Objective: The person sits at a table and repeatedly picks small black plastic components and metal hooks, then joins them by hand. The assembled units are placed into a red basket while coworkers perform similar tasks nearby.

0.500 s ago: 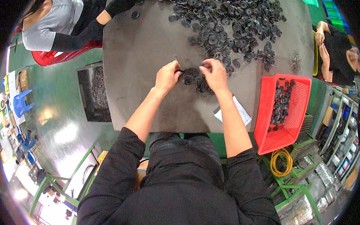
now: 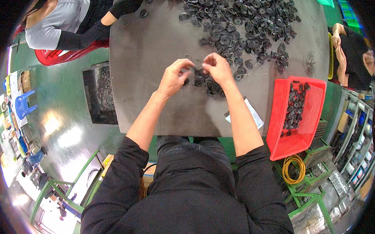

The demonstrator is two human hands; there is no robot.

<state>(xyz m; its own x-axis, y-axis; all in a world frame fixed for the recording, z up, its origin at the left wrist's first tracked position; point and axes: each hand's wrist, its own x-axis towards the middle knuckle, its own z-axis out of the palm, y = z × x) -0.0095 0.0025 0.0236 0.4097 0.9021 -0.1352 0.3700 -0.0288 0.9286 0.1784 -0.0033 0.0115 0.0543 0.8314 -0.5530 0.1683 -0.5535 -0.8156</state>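
Several black round discs with thin wire hooks lie in a small cluster on the grey table, under and between my hands. At the left edge of this cluster is my left hand, its thumb and fingers parted and a little blurred; nothing shows clearly between them. Over the cluster's far side, my right hand has thumb and fingertips drawn together. A thin wire shows by its fingertips, but what they pinch is too small and smeared to make out. Farther off spreads a large pile of the same black discs.
A red plastic basket with black discs inside stands at the table's right edge. A white cloth or paper lies by my right forearm. Loose wire pieces sit at the far right. A co-worker's black-sleeved arm rests at the far left.
My hands have come closer together, the right one moving left and slightly away from me. My left fingers have parted from the disc they were at.
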